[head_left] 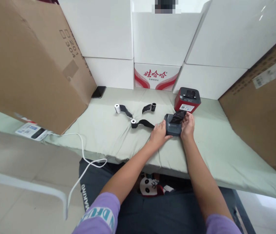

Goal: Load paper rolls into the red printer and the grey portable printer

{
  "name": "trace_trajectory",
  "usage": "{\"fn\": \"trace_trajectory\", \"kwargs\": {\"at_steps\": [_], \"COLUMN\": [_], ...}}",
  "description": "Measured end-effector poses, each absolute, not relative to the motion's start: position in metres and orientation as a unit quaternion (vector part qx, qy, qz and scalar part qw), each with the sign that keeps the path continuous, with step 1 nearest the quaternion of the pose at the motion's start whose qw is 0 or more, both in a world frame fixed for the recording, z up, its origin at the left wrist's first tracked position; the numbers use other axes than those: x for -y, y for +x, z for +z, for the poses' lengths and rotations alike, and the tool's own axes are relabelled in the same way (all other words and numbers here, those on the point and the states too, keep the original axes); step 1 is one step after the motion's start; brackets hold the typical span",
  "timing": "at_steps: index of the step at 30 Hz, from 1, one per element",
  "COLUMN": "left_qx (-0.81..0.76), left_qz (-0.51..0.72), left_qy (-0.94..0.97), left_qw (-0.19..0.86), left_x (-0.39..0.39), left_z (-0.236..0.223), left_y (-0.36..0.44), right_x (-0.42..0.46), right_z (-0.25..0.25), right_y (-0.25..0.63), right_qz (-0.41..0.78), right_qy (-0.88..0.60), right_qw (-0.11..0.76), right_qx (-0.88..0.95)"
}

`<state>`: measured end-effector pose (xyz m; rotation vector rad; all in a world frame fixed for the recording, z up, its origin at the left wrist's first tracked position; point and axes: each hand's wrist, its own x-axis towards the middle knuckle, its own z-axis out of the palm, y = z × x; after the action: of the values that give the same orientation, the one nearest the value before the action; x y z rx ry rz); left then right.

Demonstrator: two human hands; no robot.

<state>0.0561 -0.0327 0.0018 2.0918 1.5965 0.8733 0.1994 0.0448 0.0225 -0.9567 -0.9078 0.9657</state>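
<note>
A small dark grey printer-like device [173, 129] rests on the cloth between my hands. A black strip [178, 116] rises from its top. My left hand [159, 134] is closed against the device's left side, thumb along the near edge. On the other side, my right hand [188, 126] has its fingers closed at the right edge, near the strip; whether it pinches the strip I cannot tell. Left of the device lie a paper roll with a black tail [134, 123], a second such roll [117, 109], and a small dark roll [153, 107]. Behind stands a red device with a black top [188, 99].
White boxes [108, 73] are stacked along the back, one a red-and-white printed box [156, 76]. Large cardboard cartons flank the table, one left [42, 58] and one right [264, 113]. A phone [99, 92] lies by the left carton. A white cable [82, 146] hangs over the front edge.
</note>
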Motion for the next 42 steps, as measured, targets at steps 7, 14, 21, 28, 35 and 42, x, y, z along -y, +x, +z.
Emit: {"fn": "trace_trajectory", "kwargs": {"at_steps": [7, 14, 21, 28, 35, 42], "left_qx": [-0.563, -0.565, -0.574, -0.577, -0.579, -0.583], "left_qz": [0.283, 0.277, 0.271, 0.266, 0.276, 0.271], "left_qy": [0.752, 0.756, 0.753, 0.752, 0.749, 0.747], "left_qw": [0.192, 0.180, 0.174, 0.175, 0.168, 0.171], "left_x": [0.033, 0.031, 0.033, 0.034, 0.034, 0.034], "left_z": [0.008, 0.008, 0.010, 0.010, 0.010, 0.011], "left_y": [0.053, 0.053, 0.054, 0.055, 0.056, 0.055], "right_x": [-0.044, -0.043, -0.042, -0.043, -0.052, -0.058], "right_z": [0.019, 0.020, 0.021, 0.018, 0.010, 0.009], "right_y": [0.199, 0.200, 0.200, 0.199, 0.210, 0.228], "right_qz": [0.418, 0.423, 0.427, 0.423, 0.393, 0.424], "right_qy": [-0.449, -0.435, -0.403, -0.407, -0.434, -0.529], "right_qw": [0.677, 0.669, 0.686, 0.701, 0.682, 0.583], "right_qx": [0.406, 0.429, 0.430, 0.405, 0.438, 0.448]}}
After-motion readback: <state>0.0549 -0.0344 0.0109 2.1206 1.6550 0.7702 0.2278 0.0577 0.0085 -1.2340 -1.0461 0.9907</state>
